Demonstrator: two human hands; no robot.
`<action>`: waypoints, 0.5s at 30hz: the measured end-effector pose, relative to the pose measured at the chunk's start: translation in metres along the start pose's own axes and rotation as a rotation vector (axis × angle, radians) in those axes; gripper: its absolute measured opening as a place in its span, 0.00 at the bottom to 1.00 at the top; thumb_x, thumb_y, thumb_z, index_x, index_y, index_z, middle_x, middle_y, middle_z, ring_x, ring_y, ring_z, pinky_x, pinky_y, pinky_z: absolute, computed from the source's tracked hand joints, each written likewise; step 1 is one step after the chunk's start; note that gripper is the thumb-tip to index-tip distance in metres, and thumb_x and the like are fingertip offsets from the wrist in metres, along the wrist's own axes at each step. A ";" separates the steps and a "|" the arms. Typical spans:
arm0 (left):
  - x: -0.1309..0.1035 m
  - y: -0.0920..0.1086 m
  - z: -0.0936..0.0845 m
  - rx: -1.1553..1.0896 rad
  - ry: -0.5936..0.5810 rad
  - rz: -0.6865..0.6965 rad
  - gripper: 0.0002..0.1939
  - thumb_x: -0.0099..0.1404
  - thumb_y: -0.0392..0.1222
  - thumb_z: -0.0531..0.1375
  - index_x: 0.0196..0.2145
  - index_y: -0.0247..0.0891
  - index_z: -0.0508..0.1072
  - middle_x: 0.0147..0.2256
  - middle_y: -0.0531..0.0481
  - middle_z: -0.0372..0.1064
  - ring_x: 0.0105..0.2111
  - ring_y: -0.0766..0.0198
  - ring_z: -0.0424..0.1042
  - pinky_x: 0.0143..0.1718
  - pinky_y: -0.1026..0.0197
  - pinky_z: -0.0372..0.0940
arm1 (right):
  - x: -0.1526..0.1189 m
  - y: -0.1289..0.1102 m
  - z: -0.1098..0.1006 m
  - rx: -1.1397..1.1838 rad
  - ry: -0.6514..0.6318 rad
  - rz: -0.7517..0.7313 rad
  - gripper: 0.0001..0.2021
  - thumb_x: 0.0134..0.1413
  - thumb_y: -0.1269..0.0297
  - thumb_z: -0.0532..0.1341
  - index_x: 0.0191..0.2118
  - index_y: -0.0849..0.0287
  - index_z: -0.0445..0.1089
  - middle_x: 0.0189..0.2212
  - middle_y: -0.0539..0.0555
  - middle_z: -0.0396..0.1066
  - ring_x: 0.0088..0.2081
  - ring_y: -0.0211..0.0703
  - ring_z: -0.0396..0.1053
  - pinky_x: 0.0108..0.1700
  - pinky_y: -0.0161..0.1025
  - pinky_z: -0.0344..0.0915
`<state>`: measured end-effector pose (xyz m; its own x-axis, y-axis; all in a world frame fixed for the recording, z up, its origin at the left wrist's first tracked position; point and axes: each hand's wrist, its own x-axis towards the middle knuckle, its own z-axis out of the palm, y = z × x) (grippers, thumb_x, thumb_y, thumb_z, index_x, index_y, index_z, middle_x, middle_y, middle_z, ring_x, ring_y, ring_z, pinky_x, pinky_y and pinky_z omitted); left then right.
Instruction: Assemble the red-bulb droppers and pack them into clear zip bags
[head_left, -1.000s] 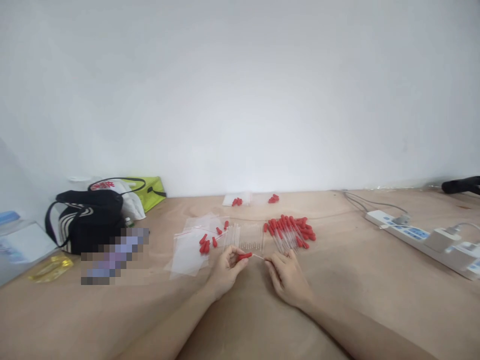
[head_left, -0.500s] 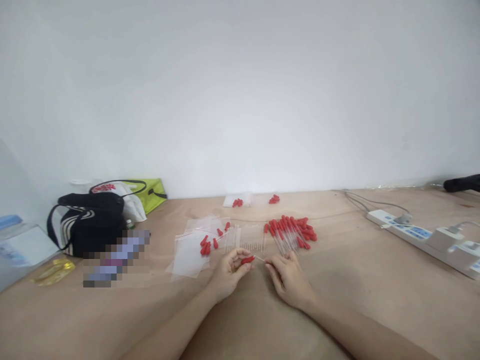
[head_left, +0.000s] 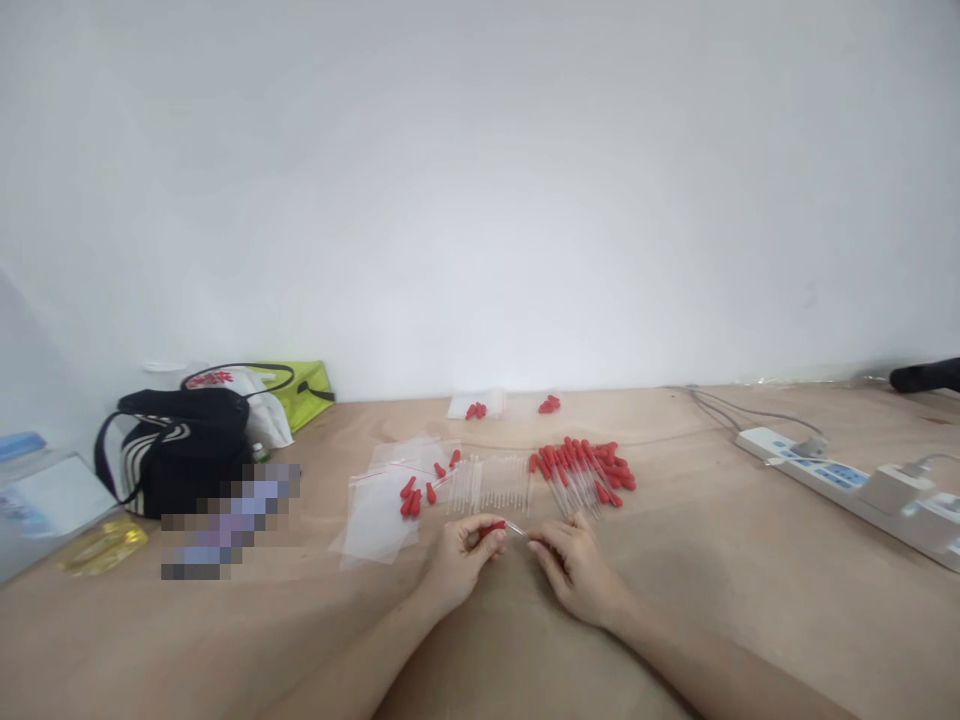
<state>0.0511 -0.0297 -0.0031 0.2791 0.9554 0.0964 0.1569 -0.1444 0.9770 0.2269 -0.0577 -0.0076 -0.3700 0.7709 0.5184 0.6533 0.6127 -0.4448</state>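
My left hand [head_left: 463,560] pinches a red rubber bulb [head_left: 492,531] between thumb and fingers. A thin clear tube [head_left: 517,529] runs from the bulb's right end to the fingertips of my right hand [head_left: 577,570], which are closed on it. Just beyond my hands lies a row of loose clear tubes [head_left: 499,484]. To their right is a pile of tubes with red bulbs [head_left: 581,465]. Several loose red bulbs [head_left: 412,503] rest at the left, on and beside clear plastic bags [head_left: 379,515].
Farther back are small groups of red bulbs [head_left: 550,404] near the wall. A black bag [head_left: 187,450], a green bag [head_left: 311,390] and yellow tape [head_left: 105,547] are on the left. A white power strip [head_left: 840,478] with cables lies on the right.
My left fingers have closed round the red bulb, which was lying more openly in them before. The tube now slants more steeply down to my right fingertips.
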 end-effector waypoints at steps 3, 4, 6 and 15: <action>-0.001 -0.002 -0.002 0.088 -0.014 0.046 0.13 0.54 0.47 0.57 0.31 0.34 0.71 0.22 0.52 0.67 0.21 0.68 0.65 0.23 0.67 0.61 | 0.000 0.002 -0.005 0.021 -0.049 0.007 0.12 0.56 0.69 0.46 0.36 0.54 0.67 0.27 0.49 0.70 0.29 0.36 0.65 0.35 0.36 0.49; -0.002 -0.003 -0.002 0.134 -0.026 0.077 0.12 0.55 0.46 0.57 0.31 0.34 0.71 0.21 0.53 0.66 0.21 0.69 0.64 0.23 0.67 0.60 | 0.000 0.003 -0.007 0.023 -0.074 0.012 0.13 0.56 0.68 0.46 0.36 0.54 0.67 0.27 0.49 0.70 0.28 0.36 0.64 0.36 0.36 0.48; -0.005 -0.002 -0.003 0.251 -0.052 0.155 0.10 0.56 0.44 0.56 0.30 0.34 0.72 0.21 0.53 0.65 0.20 0.70 0.63 0.22 0.67 0.59 | 0.001 0.006 -0.012 0.013 -0.130 0.014 0.13 0.57 0.67 0.46 0.34 0.54 0.68 0.26 0.49 0.70 0.28 0.37 0.64 0.36 0.37 0.48; -0.016 0.015 -0.002 0.650 -0.103 0.367 0.08 0.58 0.39 0.53 0.28 0.36 0.71 0.23 0.52 0.66 0.24 0.68 0.65 0.26 0.67 0.58 | -0.002 0.003 -0.012 -0.085 -0.078 -0.046 0.12 0.54 0.70 0.47 0.31 0.57 0.68 0.24 0.50 0.68 0.25 0.35 0.60 0.34 0.37 0.44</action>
<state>0.0475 -0.0465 0.0106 0.5032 0.7923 0.3451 0.5552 -0.6024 0.5735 0.2372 -0.0594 -0.0013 -0.4488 0.7558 0.4767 0.6871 0.6330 -0.3568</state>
